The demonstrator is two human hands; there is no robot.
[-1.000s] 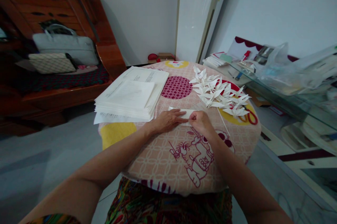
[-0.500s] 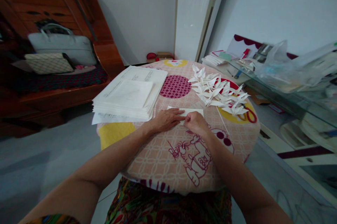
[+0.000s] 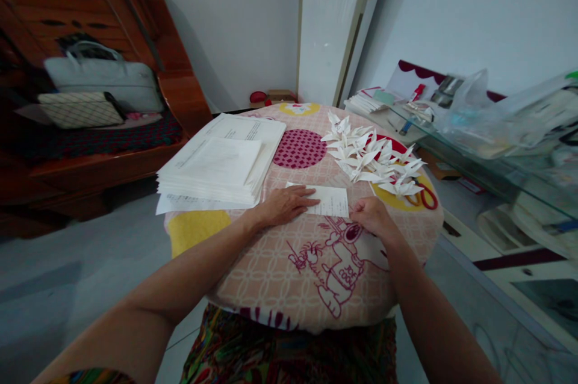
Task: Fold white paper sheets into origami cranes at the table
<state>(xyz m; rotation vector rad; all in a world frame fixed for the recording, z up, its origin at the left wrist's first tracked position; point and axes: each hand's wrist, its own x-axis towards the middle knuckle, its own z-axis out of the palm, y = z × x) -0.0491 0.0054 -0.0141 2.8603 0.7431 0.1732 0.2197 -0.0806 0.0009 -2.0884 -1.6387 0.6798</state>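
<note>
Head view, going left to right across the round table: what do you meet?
paper stack → left hand → small paper sheet → right hand → red scissors

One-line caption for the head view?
Left hand pins a folded paper on the round table, right hand beside its corner, paper cranes and a sheet stack beyond.

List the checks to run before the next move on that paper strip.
1. Left hand flat on paper strip, pinning its left end: ok.
2. Strip lying flat on the table: ok.
3. Right hand touching the strip's right corner: cannot tell.
4. Cranes apart from the strip: ok.
5. Scissors free to pick up: not ok, partly under the cranes.
</note>
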